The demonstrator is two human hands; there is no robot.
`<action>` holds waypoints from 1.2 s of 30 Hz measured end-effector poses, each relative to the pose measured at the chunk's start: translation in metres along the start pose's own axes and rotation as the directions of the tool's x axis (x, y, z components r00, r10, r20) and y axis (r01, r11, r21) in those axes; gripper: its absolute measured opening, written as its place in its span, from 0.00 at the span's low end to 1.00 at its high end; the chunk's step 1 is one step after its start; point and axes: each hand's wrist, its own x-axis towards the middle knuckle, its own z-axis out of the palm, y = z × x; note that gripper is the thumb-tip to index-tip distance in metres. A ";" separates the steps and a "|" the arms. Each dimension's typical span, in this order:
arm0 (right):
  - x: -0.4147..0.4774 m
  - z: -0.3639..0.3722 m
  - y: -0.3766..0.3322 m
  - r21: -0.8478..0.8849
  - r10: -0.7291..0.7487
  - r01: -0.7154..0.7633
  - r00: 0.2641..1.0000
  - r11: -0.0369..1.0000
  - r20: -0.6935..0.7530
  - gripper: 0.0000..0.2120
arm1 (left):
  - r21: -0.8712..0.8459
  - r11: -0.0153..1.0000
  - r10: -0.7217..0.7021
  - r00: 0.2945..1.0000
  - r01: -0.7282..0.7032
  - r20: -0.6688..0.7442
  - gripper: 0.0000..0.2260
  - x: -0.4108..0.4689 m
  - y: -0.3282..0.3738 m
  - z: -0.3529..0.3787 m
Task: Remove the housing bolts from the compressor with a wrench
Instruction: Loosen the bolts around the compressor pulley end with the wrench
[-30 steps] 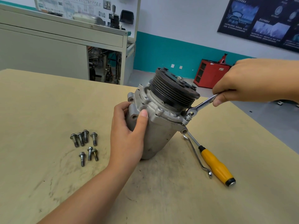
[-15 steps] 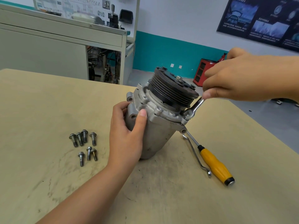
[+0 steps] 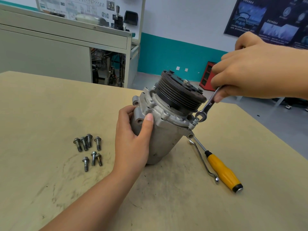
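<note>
Steadying the compressor (image 3: 166, 135) on the table (image 3: 50, 105), your left hand (image 3: 133, 144) grips its grey metal body from the near side. The thumb presses against the flange edge, and the fingers (image 3: 126, 112) curl round a mounting lug on the far left. The compressor stands on its base near the middle of the table, tilted away from you, with its black ribbed pulley (image 3: 181, 92) on top.

Your right hand (image 3: 250, 70) reaches in from the right and pinches the shaft of a steel wrench (image 3: 208, 105) marked 10 between thumb and curled fingers (image 3: 221, 95). The wrench slants down to the left, its open end meeting a bolt (image 3: 195, 121) that stands in the flange on the right side; whether it is fully seated on the head cannot be told.

Seven loose bolts (image 3: 88, 147) lie in two small clusters on the table, left of your left hand. A bent wrench (image 3: 201, 157) and a yellow-handled screwdriver (image 3: 223, 170) lie side by side to the right of the compressor's base.
</note>
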 end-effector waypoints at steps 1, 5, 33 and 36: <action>0.001 -0.002 -0.001 0.009 0.002 -0.002 1.000 1.000 0.001 0.40 | 0.003 1.000 0.001 1.000 -0.001 -0.002 0.06 0.000 0.000 0.000; 0.003 -0.004 0.000 0.015 -0.002 0.002 1.000 1.000 -0.017 0.41 | 0.005 1.000 -0.001 1.000 0.001 0.000 0.06 0.000 -0.001 0.000; -0.007 0.000 -0.006 0.024 0.084 -0.083 0.994 0.996 -0.067 0.38 | -0.001 1.000 -0.022 1.000 0.022 0.001 0.06 0.000 0.000 0.000; -0.007 0.003 -0.008 0.013 0.078 -0.077 0.995 0.997 -0.065 0.38 | -0.003 1.000 -0.019 1.000 0.019 0.004 0.06 0.000 0.000 0.000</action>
